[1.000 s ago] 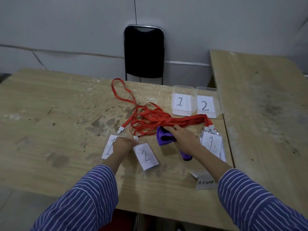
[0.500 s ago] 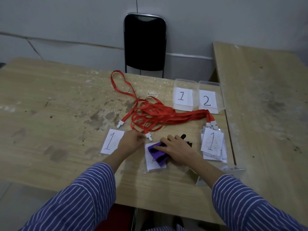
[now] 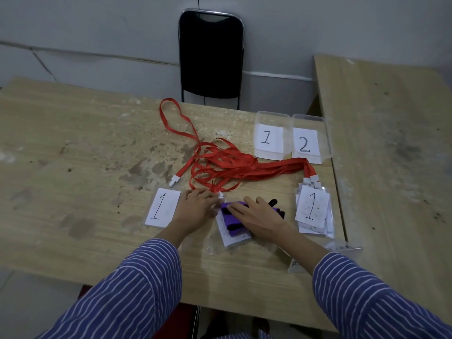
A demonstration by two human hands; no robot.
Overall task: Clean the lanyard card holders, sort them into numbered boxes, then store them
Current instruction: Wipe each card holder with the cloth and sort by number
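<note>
A clear card holder (image 3: 236,238) with a paper insert lies on the wooden table (image 3: 85,192) in front of me. A purple cloth (image 3: 232,222) lies on it, and my right hand (image 3: 258,214) presses the cloth down with straight fingers. My left hand (image 3: 198,207) rests on the holder's top left corner, next to a white lanyard clip (image 3: 220,195). Another holder marked 1 (image 3: 162,207) lies to the left. A stack of holders (image 3: 313,209), a 1 on top, lies at the right, clipped to red lanyards (image 3: 227,167).
Two clear boxes labelled 1 (image 3: 269,135) and 2 (image 3: 310,141) stand at the table's back right. A black chair (image 3: 211,55) stands behind the table against the wall. A second wooden table (image 3: 391,143) adjoins on the right. A clear sign stand (image 3: 325,256) sits near my right forearm.
My right hand brought the purple cloth from beside the lanyards down onto the middle holder and now slides it over the holder. My left hand moved right to that holder's corner.
</note>
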